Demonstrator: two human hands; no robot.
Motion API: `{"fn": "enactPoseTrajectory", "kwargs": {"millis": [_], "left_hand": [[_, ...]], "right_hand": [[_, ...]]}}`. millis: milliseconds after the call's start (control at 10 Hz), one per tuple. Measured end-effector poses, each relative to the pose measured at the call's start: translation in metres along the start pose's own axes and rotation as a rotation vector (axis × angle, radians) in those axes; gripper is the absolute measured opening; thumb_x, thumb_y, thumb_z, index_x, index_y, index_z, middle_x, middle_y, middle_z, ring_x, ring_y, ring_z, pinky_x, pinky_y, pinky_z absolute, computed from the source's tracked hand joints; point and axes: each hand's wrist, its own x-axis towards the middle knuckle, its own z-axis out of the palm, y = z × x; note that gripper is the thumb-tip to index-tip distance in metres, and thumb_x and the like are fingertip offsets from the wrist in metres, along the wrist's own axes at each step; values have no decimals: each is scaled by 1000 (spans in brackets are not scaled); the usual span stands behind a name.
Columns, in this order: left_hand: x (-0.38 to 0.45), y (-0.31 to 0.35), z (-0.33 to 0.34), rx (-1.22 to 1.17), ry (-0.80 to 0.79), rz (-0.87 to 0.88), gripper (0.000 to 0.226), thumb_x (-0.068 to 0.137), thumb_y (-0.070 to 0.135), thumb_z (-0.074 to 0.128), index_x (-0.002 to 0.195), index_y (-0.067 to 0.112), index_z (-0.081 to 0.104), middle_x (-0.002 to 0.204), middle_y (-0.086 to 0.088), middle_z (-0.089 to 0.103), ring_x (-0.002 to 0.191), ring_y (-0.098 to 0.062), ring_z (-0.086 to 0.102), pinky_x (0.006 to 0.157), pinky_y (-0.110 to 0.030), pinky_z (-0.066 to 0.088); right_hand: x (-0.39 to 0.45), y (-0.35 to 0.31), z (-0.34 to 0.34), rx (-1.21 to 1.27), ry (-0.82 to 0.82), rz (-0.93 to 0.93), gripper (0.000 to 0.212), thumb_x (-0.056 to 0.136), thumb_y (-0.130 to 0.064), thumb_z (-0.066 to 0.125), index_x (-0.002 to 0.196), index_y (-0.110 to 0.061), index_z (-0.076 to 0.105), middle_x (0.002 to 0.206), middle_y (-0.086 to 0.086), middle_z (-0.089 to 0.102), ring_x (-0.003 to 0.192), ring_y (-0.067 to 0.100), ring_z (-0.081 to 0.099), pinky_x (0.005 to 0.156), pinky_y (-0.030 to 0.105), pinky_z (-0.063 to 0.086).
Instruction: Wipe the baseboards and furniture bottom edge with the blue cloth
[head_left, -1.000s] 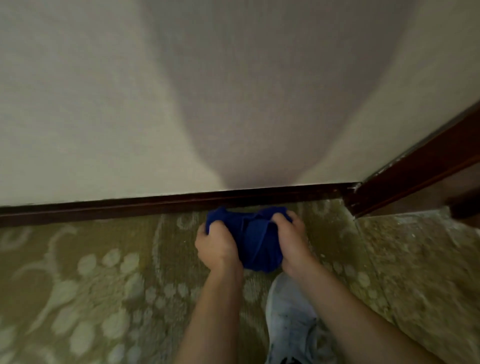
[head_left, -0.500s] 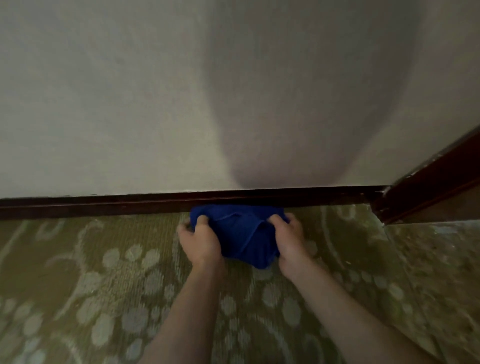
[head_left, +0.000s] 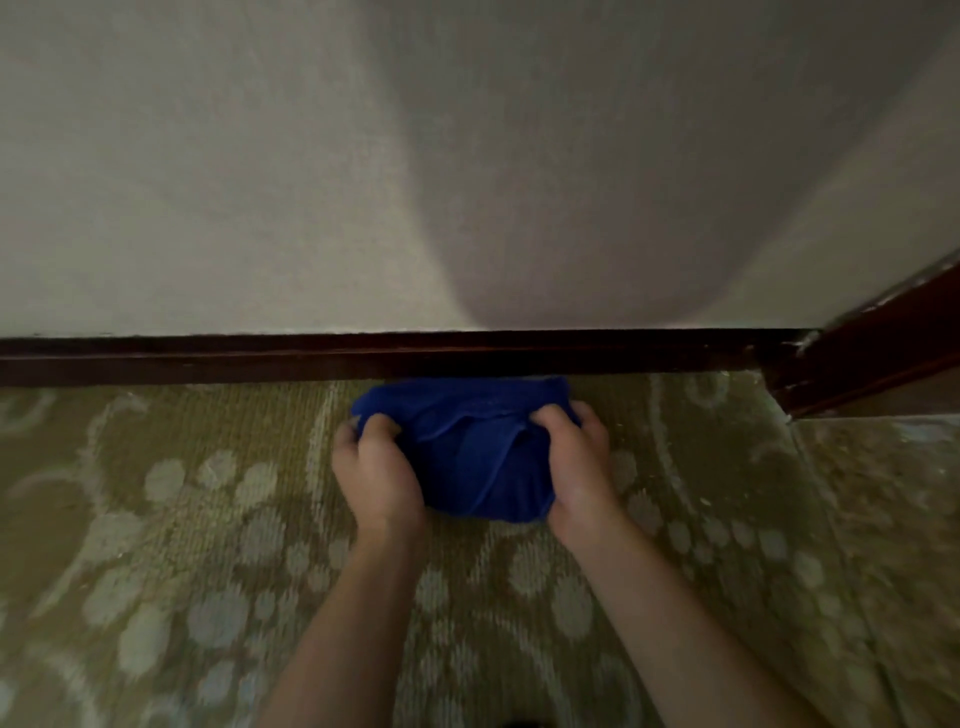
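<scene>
A bunched blue cloth (head_left: 470, 447) lies on the carpet with its far edge against the dark wooden baseboard (head_left: 260, 358) that runs along the foot of the pale wall. My left hand (head_left: 376, 467) grips the cloth's left side with curled fingers. My right hand (head_left: 574, 465) grips its right side the same way. Both forearms reach in from the bottom of the view.
A patterned olive carpet (head_left: 182, 519) covers the floor. At the right the baseboard meets a dark wooden frame (head_left: 872, 353) at a corner, with a paler strip of floor (head_left: 883, 519) in front of it. My shadow falls on the wall (head_left: 545, 208).
The cloth and both hands have moved forward until the cloth meets the baseboard. The view has shifted left, and the shoe seen a second ago is out of sight.
</scene>
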Motion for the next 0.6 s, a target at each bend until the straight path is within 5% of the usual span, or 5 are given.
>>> {"fn": "enactPoseTrajectory", "kwargs": {"millis": [200,300,400,500,600], "left_hand": [[-10,-2,-10,657,-88,114,49,91,43,57,129,13,55,115,-4,60,109,-31,59,90,-34,46],[-13,-1,-8,749,-23,185,47,92,40,57,129,11,50,117,-4,58,109,-30,59,87,-36,47],[-18,4,-9,657,28,161,36,91,33,61,119,14,53,121,-7,59,109,-27,58,93,-42,49],[-29,22,-7,467,65,114,21,91,32,60,105,16,58,106,-3,64,99,-24,62,92,-43,52],[-44,49,-8,556,-29,67,25,91,35,58,105,15,63,99,-2,66,94,-23,63,89,-42,53]], "right_hand": [[-8,20,-5,-508,40,-243,14,94,-17,55,105,-18,47,96,2,58,78,16,58,59,22,43],[-4,19,-3,-598,84,-282,42,93,-23,56,131,-16,39,112,3,57,97,20,61,80,33,52],[-11,12,1,-675,214,-305,50,90,-28,58,135,-15,40,128,6,51,115,26,54,96,42,49],[-41,-1,9,-880,313,-476,44,89,-36,58,128,-18,49,130,6,48,124,27,42,104,40,38],[-67,-16,19,-813,164,-444,33,91,-35,56,120,-21,54,126,2,50,121,22,45,97,34,41]]}}
